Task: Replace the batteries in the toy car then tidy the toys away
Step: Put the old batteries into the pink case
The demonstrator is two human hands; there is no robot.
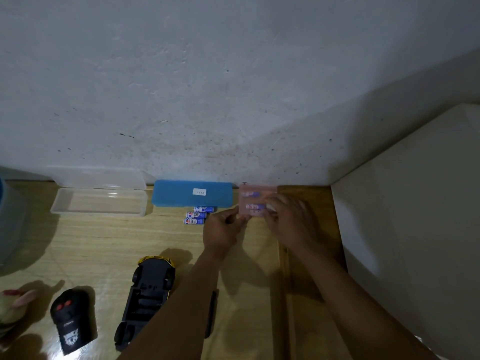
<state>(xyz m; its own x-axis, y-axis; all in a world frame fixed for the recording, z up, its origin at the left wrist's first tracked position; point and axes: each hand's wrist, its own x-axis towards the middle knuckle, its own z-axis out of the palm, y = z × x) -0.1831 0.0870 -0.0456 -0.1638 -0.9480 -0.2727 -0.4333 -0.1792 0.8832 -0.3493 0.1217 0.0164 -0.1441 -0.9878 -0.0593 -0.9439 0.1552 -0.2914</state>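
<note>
Both hands are clamped on a pink translucent plastic battery case (255, 197) by the wall. The left hand (223, 229) pinches its near corner and the right hand (289, 219) curls over its right edge. Three loose blue-labelled batteries (197, 215) lie just left of it on the wooden desk (104, 242). The yellow toy car (149, 289) lies belly-up nearer the person. The step looks like fetching fresh cells. Next, the case must be opened and the cells lifted out.

The pale wood-grain tabletop (104, 242) is smooth with a slight sheen. The clear rectangular plastic box (98, 203) is glossy. The blue rectangular pad (176, 197) looks matt and foam-like. The translucent pink plastic case (255, 194) is smooth. The grey-white plaster wall (207, 87) is rough and matt.
</note>
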